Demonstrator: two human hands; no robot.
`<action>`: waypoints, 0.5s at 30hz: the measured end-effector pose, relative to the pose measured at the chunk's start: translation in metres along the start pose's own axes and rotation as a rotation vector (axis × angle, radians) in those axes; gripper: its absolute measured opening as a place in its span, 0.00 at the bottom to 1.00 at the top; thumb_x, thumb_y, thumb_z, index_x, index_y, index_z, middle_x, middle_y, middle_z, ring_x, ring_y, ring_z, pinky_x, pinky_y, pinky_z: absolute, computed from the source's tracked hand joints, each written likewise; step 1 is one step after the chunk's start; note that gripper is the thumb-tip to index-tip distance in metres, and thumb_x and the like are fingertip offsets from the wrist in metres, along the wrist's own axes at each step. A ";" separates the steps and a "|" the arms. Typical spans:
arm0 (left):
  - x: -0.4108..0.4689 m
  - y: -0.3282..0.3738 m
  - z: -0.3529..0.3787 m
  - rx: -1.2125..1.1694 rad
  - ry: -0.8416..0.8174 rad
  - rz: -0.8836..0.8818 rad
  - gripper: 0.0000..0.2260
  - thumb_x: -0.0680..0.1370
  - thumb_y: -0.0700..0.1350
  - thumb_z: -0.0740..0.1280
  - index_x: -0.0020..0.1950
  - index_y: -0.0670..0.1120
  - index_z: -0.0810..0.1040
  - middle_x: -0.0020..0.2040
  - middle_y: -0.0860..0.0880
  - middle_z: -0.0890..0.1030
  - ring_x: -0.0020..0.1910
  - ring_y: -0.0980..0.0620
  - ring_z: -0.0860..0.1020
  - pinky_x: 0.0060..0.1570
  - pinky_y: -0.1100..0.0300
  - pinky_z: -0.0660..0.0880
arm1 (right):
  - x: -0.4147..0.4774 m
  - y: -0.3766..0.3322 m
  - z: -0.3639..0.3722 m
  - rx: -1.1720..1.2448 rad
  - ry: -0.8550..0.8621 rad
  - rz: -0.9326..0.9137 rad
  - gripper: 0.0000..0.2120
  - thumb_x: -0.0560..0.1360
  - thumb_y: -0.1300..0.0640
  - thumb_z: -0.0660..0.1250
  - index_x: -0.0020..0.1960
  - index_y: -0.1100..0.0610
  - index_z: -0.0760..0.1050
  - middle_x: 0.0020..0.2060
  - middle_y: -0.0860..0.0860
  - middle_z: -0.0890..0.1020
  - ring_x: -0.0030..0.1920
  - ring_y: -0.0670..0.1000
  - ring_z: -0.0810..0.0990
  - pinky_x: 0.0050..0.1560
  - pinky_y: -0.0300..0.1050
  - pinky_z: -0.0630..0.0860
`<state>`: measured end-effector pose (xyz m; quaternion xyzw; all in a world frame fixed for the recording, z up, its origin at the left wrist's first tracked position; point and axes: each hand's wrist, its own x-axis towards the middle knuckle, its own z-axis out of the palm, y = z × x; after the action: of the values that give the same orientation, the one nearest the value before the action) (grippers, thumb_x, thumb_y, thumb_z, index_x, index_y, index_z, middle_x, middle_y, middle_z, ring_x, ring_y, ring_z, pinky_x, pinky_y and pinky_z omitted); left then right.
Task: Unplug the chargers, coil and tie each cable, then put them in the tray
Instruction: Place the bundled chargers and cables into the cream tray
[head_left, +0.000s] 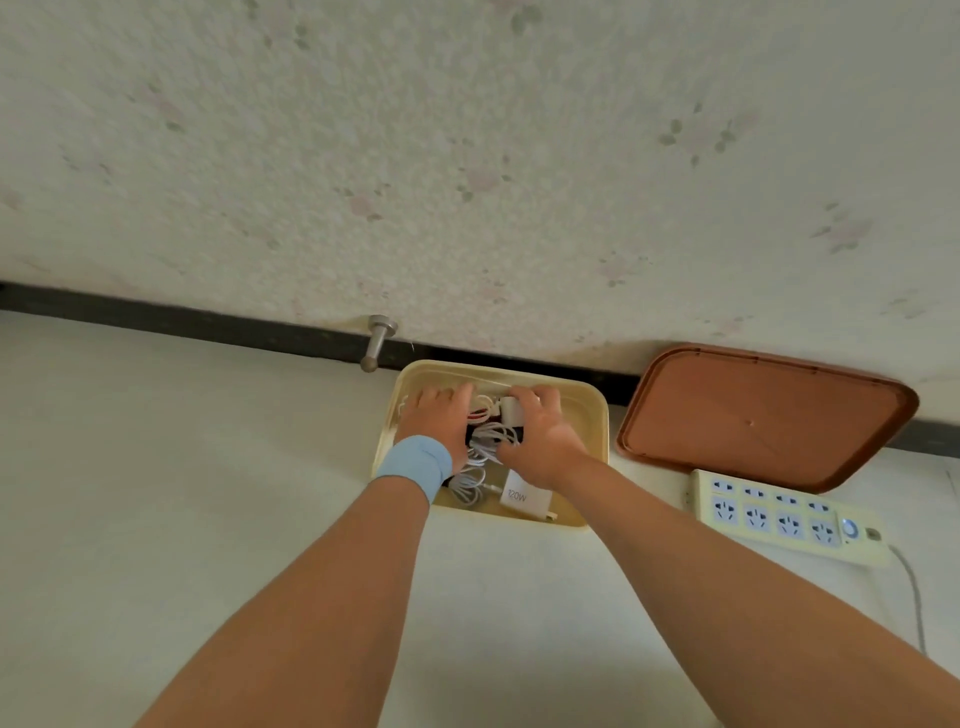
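A pale yellow tray (587, 415) lies on the floor against the wall. Inside it are several coiled white cables (483, 441) and white charger bricks; one brick (519, 499) marked 120W lies at the near edge. My left hand (436, 421), with a blue wristband, lies palm down on the cables at the tray's left side, fingers stretched out. My right hand (540, 431) reaches in from the right, its fingers curled round a small white charger (511, 410) at the tray's far middle. The hands hide much of the tray's contents.
A brown tray (763, 415) leans against the wall to the right. In front of it lies a white power strip (779, 514) with no plugs in its sockets; its cord (914, 592) runs off to the right. A metal door stop (376, 343) juts from the baseboard, left of the yellow tray.
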<state>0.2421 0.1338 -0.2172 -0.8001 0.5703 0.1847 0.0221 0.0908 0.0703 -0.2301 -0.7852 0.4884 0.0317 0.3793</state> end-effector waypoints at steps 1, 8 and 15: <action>0.001 -0.004 0.004 0.000 0.046 -0.003 0.29 0.74 0.40 0.67 0.73 0.52 0.62 0.67 0.49 0.73 0.67 0.44 0.67 0.69 0.50 0.65 | 0.003 0.000 0.004 -0.016 -0.006 0.008 0.37 0.77 0.51 0.71 0.79 0.48 0.55 0.75 0.50 0.54 0.62 0.59 0.76 0.58 0.51 0.80; -0.012 -0.016 0.026 0.047 0.172 0.082 0.13 0.78 0.46 0.62 0.62 0.53 0.71 0.61 0.51 0.72 0.62 0.48 0.68 0.63 0.56 0.67 | 0.002 0.005 0.005 -0.269 0.065 -0.015 0.33 0.79 0.44 0.63 0.80 0.44 0.55 0.80 0.52 0.52 0.69 0.61 0.72 0.69 0.56 0.71; -0.012 -0.015 0.026 0.202 0.090 0.071 0.20 0.74 0.42 0.67 0.66 0.53 0.72 0.63 0.51 0.71 0.66 0.46 0.65 0.67 0.54 0.64 | -0.019 0.008 0.012 -0.200 0.165 -0.158 0.15 0.77 0.52 0.68 0.64 0.49 0.77 0.61 0.51 0.71 0.59 0.53 0.73 0.59 0.48 0.74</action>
<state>0.2449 0.1567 -0.2404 -0.7804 0.6146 0.0909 0.0703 0.0784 0.0900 -0.2358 -0.8552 0.4489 -0.0144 0.2589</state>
